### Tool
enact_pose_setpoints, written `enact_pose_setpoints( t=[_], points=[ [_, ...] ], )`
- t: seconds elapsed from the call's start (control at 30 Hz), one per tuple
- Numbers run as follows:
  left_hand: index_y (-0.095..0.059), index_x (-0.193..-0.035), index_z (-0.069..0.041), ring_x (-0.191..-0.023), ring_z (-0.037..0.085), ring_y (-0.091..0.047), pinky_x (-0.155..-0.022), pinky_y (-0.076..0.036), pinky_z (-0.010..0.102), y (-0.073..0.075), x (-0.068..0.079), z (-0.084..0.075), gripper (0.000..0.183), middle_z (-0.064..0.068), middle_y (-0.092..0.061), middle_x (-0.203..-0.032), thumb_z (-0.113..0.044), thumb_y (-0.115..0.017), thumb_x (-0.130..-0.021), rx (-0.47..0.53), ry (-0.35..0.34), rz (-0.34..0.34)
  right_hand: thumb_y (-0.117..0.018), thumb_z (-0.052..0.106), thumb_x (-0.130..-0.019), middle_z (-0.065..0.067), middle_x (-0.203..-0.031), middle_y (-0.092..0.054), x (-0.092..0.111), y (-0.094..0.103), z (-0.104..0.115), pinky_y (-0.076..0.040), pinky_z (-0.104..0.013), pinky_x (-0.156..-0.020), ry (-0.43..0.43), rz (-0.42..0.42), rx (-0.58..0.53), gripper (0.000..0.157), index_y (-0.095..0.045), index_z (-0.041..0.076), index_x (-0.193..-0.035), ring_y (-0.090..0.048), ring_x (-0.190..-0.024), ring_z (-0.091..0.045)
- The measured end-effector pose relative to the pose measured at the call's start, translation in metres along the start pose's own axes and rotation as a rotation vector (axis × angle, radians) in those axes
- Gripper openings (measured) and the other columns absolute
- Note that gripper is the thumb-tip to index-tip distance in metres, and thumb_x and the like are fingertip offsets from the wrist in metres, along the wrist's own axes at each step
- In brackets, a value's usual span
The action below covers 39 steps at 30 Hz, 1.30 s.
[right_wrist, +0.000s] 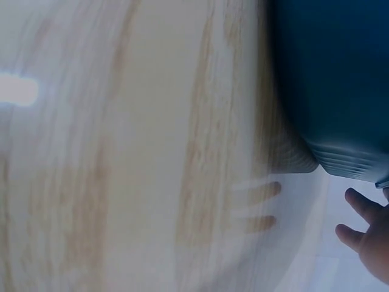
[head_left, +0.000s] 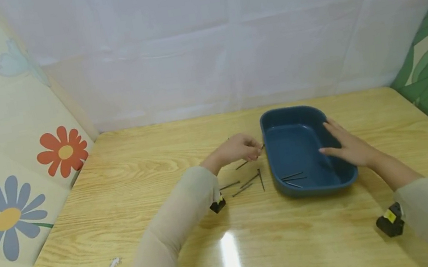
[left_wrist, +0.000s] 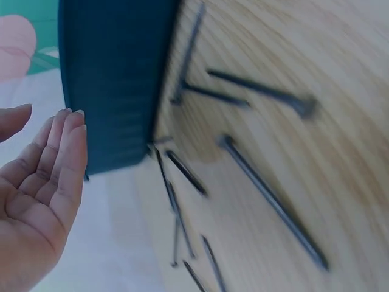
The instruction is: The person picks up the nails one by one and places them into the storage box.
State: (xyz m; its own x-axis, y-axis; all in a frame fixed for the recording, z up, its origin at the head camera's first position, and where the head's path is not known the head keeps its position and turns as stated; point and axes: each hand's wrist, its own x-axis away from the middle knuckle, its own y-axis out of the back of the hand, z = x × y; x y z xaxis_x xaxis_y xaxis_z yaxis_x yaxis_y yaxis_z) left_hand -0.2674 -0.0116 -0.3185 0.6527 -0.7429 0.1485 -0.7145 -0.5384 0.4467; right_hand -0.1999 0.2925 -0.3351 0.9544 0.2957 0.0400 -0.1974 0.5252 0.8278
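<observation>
My left hand [head_left: 243, 147] is at the left rim of a deep blue plastic bin [head_left: 271, 162], with bent fingers. A thin dark nail [head_left: 263, 146] shows at its fingertips in the head view; the left wrist view hides the grip itself. My right hand [head_left: 348, 147] rests on the bin's right rim with fingers spread, the fingertips over the inside. Several nails [head_left: 293, 178] lie in the near left corner of the bin. On the table left of it lie several loose nails [head_left: 250, 180], large in the left wrist view, one long nail [left_wrist: 273, 204] among them.
The wood-grain table [head_left: 150, 157] ends at a white cloth [head_left: 172, 79] behind. A small white scrap [head_left: 114, 263] lies at the front left. Walls with printed flowers stand at both sides. Black wrist cameras [head_left: 391, 221] hang under both sleeves.
</observation>
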Motion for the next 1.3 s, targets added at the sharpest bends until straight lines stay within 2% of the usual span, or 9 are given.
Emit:
enact_pose_setpoints(
  t=[0.17,0.43,0.63,0.83,1.03,1.3],
  points=[
    [-0.053,-0.109,0.004,-0.086,0.019,-0.056,-0.074,-0.046,0.026,0.008,0.008,0.015,0.028,0.009,-0.057,-0.098,-0.012,-0.049,-0.087,-0.067,0.07,-0.03,-0.049,0.032,-0.087,-0.02,-0.138,0.018,0.0,0.0,0.0,-0.004,-0.063,-0.09,-0.003,0.005,0.004,0.081,0.005,-0.002,-0.135,0.011,-0.123,-0.041],
    [-0.055,-0.11,0.0,-0.087,0.014,-0.053,-0.074,-0.045,0.026,0.017,0.018,0.034,0.028,0.004,-0.056,-0.101,-0.016,-0.05,-0.087,-0.14,0.129,-0.052,-0.049,0.033,-0.087,-0.02,-0.138,0.018,0.001,0.0,0.0,-0.004,-0.064,-0.09,-0.011,0.005,0.006,0.08,0.005,-0.002,-0.135,0.01,-0.123,-0.042],
    [-0.054,-0.111,-0.001,-0.092,0.017,-0.052,-0.079,-0.043,0.03,0.021,0.024,0.039,0.03,0.006,-0.056,-0.103,-0.017,-0.051,-0.086,-0.221,0.17,-0.087,-0.049,0.033,-0.087,-0.02,-0.138,0.018,0.0,0.0,0.0,-0.005,-0.064,-0.09,-0.012,0.006,0.012,0.08,0.005,-0.003,-0.135,0.01,-0.123,-0.042],
    [-0.055,-0.109,-0.003,-0.1,0.021,-0.049,-0.087,-0.038,0.035,0.024,0.026,0.041,0.028,0.007,-0.055,-0.107,-0.018,-0.052,-0.086,-0.318,0.169,-0.128,-0.049,0.033,-0.087,-0.019,-0.138,0.018,0.0,0.001,0.001,-0.004,-0.064,-0.09,-0.012,0.008,0.007,0.08,0.005,-0.002,-0.135,0.01,-0.123,-0.042],
    [-0.056,-0.106,-0.002,-0.098,0.022,-0.051,-0.085,-0.04,0.033,0.026,0.027,0.046,0.025,0.008,-0.057,-0.104,-0.017,-0.054,-0.085,-0.423,0.158,-0.143,-0.049,0.033,-0.087,-0.02,-0.138,0.018,0.001,0.001,0.001,-0.004,-0.064,-0.09,-0.011,0.006,0.007,0.081,0.005,-0.003,-0.135,0.01,-0.123,-0.042],
    [-0.057,-0.101,-0.003,-0.091,0.02,-0.051,-0.08,-0.042,0.031,0.024,0.032,0.05,0.021,0.008,-0.056,-0.1,-0.008,-0.054,-0.081,-0.507,0.214,-0.153,-0.048,0.034,-0.087,-0.021,-0.138,0.017,0.001,0.001,0.001,-0.005,-0.064,-0.09,-0.012,0.007,0.013,0.08,0.004,-0.004,-0.135,0.01,-0.123,-0.042]
  ],
)
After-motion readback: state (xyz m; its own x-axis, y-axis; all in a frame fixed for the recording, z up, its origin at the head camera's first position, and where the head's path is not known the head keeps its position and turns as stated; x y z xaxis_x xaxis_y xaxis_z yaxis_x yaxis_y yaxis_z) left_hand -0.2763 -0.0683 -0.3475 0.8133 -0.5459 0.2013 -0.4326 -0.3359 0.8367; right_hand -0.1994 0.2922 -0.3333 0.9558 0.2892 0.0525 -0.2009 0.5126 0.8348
